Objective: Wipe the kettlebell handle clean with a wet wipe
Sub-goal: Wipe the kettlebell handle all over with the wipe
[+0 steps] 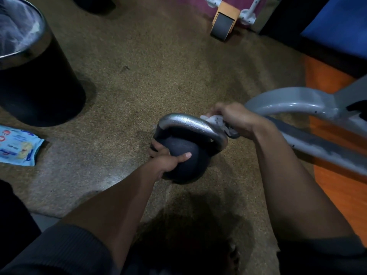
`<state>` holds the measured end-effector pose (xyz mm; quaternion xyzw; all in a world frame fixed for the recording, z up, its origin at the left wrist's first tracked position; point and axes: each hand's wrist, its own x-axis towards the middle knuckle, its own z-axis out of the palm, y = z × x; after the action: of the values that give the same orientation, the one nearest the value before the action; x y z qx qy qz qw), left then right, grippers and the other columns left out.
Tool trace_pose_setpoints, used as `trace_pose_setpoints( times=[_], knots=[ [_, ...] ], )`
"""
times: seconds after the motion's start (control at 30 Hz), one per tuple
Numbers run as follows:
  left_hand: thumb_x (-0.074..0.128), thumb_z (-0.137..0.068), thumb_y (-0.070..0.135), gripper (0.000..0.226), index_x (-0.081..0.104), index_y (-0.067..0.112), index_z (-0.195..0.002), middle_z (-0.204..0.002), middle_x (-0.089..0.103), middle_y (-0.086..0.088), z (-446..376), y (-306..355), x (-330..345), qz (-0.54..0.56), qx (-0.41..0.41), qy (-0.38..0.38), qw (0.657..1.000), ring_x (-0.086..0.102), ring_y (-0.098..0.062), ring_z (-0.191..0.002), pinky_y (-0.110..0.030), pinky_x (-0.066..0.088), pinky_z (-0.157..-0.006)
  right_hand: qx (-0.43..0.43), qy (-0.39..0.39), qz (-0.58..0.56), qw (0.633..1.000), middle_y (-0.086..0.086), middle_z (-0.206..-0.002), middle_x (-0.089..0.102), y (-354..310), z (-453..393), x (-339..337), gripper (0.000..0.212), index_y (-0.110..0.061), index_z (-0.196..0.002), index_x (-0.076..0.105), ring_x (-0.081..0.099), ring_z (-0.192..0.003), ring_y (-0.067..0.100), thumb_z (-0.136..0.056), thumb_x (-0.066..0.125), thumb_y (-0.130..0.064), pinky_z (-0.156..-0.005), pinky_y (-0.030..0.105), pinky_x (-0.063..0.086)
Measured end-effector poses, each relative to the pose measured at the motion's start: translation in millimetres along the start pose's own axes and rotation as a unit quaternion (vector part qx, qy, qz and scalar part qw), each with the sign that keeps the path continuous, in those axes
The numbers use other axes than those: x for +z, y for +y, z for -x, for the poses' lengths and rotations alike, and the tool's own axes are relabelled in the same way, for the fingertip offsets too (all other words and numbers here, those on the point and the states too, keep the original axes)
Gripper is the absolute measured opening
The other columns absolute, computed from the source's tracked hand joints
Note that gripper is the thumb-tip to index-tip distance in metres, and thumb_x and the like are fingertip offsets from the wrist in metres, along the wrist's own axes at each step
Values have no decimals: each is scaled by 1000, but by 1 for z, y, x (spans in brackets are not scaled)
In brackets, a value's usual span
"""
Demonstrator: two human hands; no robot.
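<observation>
One round black iron kettlebell (183,161) w/ a silvery metal loop handle (190,126) sits on the speckled brown rubber floor (139,76), roughly mid-frame. All places below are given rel. to that kettlebell.

Left hand (168,159) is clamped on the ball's near side, fingers round the left flank, thumb laid across the top; that grip steadies it. Right hand (232,118) is at the handle's right end, fingers closed round a crumpled white wet wipe (216,123) pressed to the metal where the loop bends down.

Handling, as I judge it: the bell is heavy and rigid, won't shift much, but the round body can rock, so bracing the ball low w/ the palm makes sense. Handle looks smooth and glossy, prob. slippery once damp. Wipe is soft, limp, bunches easily; best wrapped round the bar and slid along it.

Count: 1 kettlebell, 1 wipe in use, 2 hands. Also 1 light-blue wipes pack (18,147) lying flat well to the left, 1 black cylindrical bin w/ a clear liner (33,76) beyond the pack, 1 grey curved metal machine frame (294,104) just right of the handle, passing behind the right hand.
</observation>
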<state>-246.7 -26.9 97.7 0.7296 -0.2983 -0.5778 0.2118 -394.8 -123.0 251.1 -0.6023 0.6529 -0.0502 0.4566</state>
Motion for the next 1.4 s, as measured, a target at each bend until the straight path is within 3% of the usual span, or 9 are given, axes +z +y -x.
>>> trace_pose_setpoints(
  times=[0.17, 0.33, 0.47, 0.6, 0.8, 0.9, 1.0, 1.2, 1.4],
  knots=[
    [84, -69, 56, 140, -20, 20, -156, -164, -10, -13, -2, -1, 0, 2, 1, -3, 1000, 8, -33, -152, -54, 26, -119, -32, 16, 124, 992, 9, -90, 57, 6, 3, 12, 27, -8, -84, 62, 51, -74, 18, -96, 41, -19, -62, 22, 41],
    [84, -68, 56, 140, -18, 19, -156, -164, -9, -14, -4, -2, 1, -2, -2, 3, 1000, 8, -34, -152, -54, 25, -120, -56, 34, 76, 995, 20, -95, 66, 9, 17, 18, 32, 4, -91, 65, 54, -85, 17, -98, 43, -18, -73, 27, 39],
    [84, -68, 57, 138, -16, 20, -156, -164, -8, -12, -5, -3, 0, 0, -3, -3, 1000, 8, -34, -152, -56, 26, -119, -92, 106, 70, 988, 1, -106, 68, 24, 39, 17, 30, -14, -116, 70, 60, -101, 12, -98, 46, -12, -85, 23, 44],
    [84, -68, 57, 137, -14, 20, -156, -163, -5, -14, -6, -3, 1, 1, 0, -3, 1000, 9, -34, -151, -55, 26, -119, -95, 148, 130, 976, 5, -101, 69, 26, 32, 29, 25, -21, -113, 71, 64, -96, 18, -96, 53, -24, -82, 24, 46],
    [86, -69, 52, 136, -12, 20, -157, -163, -4, -16, -3, -2, 2, 19, 2, 10, 1000, 11, -35, -151, -54, 25, -120, -156, 226, 246, 929, 10, -94, 69, 16, 47, 50, 33, -17, -108, 69, 64, -88, 28, -81, 55, -3, -79, 36, 54],
    [85, -68, 54, 135, -12, 21, -157, -163, -4, -17, -4, -2, 2, 8, 1, 8, 1000, 10, -35, -151, -55, 25, -119, -130, 236, 235, 934, 11, -92, 69, 24, 51, 45, 37, -17, -109, 70, 63, -86, 28, -81, 54, 1, -73, 32, 51],
    [84, -69, 56, 137, -14, 21, -157, -164, -5, -17, -4, -3, 1, -2, 1, 5, 1000, 8, -35, -152, -55, 25, -120, -110, 244, 198, 943, 11, -99, 71, 23, 46, 43, 43, -22, -119, 69, 64, -92, 28, -85, 55, 0, -82, 32, 52],
    [84, -69, 56, 137, -15, 21, -157, -164, -5, -15, -5, -3, 1, -5, -1, 6, 1000, 10, -34, -151, -55, 25, -119, -205, 315, 177, 910, 13, -115, 69, 21, 66, 65, 45, -7, -118, 69, 61, -107, 27, -82, 51, 14, -96, 31, 46],
    [84, -70, 55, 137, -16, 20, -157, -164, -4, -16, -4, -3, 1, -6, 3, 7, 1000, 10, -35, -151, -55, 25, -119, -107, 285, 160, 939, 8, -100, 72, 29, 51, 48, 40, -19, -119, 69, 65, -87, 20, -88, 53, 1, -71, 21, 44]
  ],
)
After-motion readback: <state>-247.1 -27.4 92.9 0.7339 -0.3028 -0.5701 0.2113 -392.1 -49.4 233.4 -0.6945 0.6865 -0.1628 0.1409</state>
